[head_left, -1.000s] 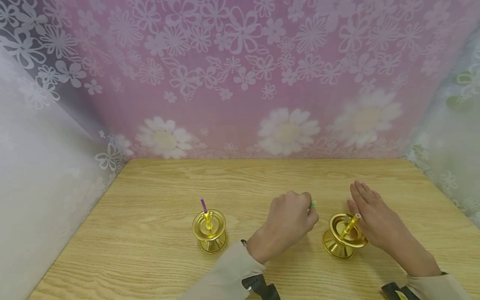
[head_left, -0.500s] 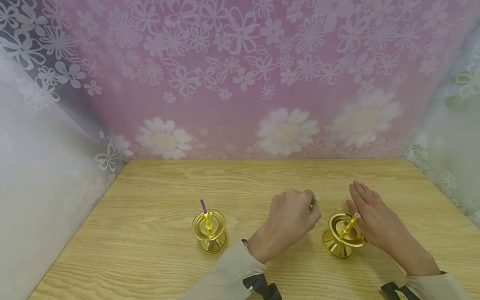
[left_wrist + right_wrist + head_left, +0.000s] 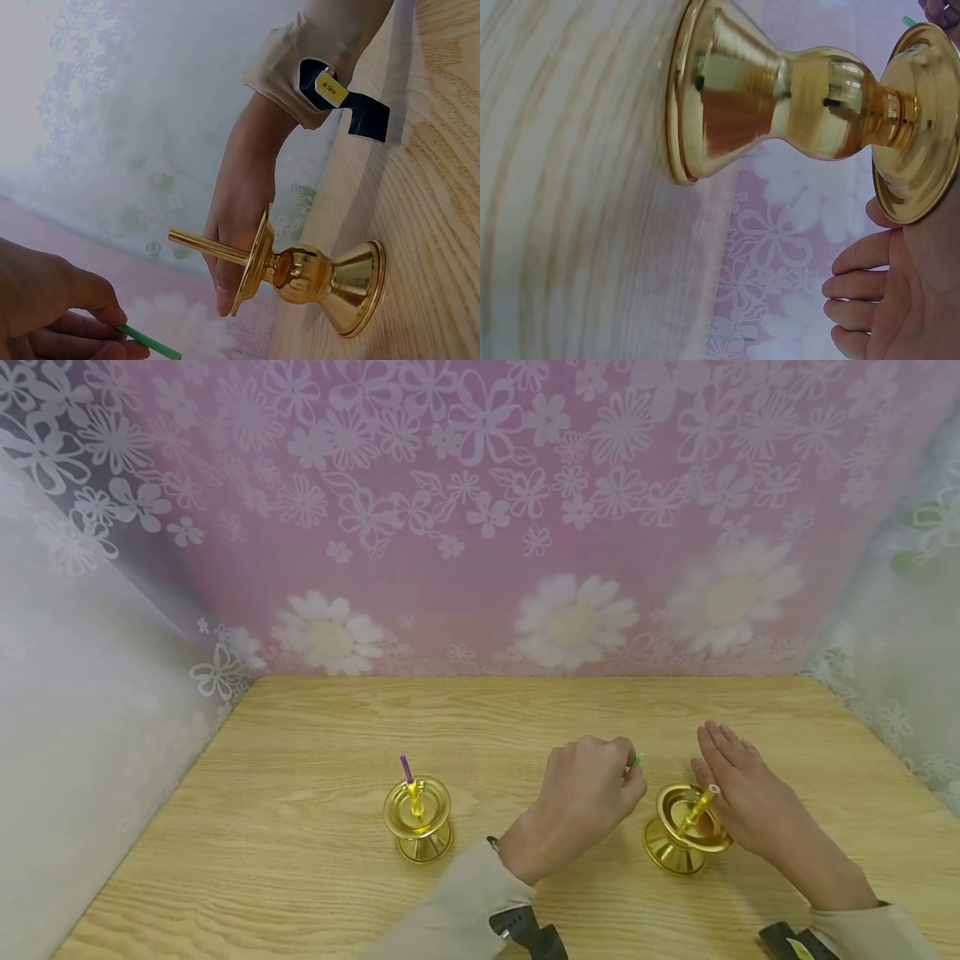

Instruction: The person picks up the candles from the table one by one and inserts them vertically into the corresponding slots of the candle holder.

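My left hand [image 3: 588, 797] pinches a thin green stick [image 3: 152, 342] between thumb and fingers, its free end sticking out. Just to its right stands a brass candle holder [image 3: 675, 853] with a dish and a slender gold tube [image 3: 206, 247] rising from it. Fingers straight and together, my right hand [image 3: 757, 806] is at the far side of that holder, palm beside its dish. A second brass candle holder [image 3: 424, 845] is upright on the left, a thin purple stick [image 3: 406, 768] set in its tube.
Both holders stand on a light wood-grain table [image 3: 300, 735]. Behind it hangs a pink flowered cloth [image 3: 450, 568], with pale flowered cloth [image 3: 97, 710] along the sides. Dark camera mounts [image 3: 528, 935] are strapped at both sleeves.
My left hand has shifted slightly to the right with the green stick, closer to the right holder. The right hand and both holders stay put.
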Action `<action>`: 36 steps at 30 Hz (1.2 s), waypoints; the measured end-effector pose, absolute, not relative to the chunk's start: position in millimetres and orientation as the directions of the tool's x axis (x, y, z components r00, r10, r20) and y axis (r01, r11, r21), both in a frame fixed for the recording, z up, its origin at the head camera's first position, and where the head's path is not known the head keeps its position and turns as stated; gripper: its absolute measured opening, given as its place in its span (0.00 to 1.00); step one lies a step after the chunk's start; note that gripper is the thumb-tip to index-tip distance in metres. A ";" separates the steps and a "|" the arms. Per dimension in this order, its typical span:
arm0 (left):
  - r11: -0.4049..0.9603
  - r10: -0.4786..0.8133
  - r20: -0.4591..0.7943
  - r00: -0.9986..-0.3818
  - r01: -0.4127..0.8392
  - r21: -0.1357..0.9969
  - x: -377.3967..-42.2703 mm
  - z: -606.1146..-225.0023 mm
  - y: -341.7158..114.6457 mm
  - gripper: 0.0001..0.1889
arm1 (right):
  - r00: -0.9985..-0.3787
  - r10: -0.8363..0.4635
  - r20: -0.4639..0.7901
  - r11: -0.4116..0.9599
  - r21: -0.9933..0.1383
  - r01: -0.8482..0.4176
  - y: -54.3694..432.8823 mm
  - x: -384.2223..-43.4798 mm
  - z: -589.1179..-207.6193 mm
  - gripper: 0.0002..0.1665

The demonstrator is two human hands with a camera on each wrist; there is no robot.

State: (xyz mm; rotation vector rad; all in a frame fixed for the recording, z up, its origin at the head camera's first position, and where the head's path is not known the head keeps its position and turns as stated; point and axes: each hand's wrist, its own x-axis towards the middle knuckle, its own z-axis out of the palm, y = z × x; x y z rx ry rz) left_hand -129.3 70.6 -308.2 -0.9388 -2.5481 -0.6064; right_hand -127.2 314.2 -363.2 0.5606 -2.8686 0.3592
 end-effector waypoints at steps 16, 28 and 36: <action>0.690 0.529 0.449 -0.720 0.673 0.267 -130.5 -307.9 70.9 0.08 | -0.915 -0.324 0.241 0.907 -0.196 -0.373 305.7 -133.3 -362.7 0.31; 0.691 0.542 0.438 -0.717 0.677 0.253 -130.4 -305.2 76.9 0.09 | -0.938 -0.294 0.184 0.909 -0.249 -0.334 308.9 -130.8 -359.7 0.33; 0.688 0.547 0.435 -0.715 0.680 0.252 -129.1 -304.5 77.3 0.07 | -0.925 -0.315 0.212 0.904 -0.229 -0.360 308.9 -130.6 -361.0 0.32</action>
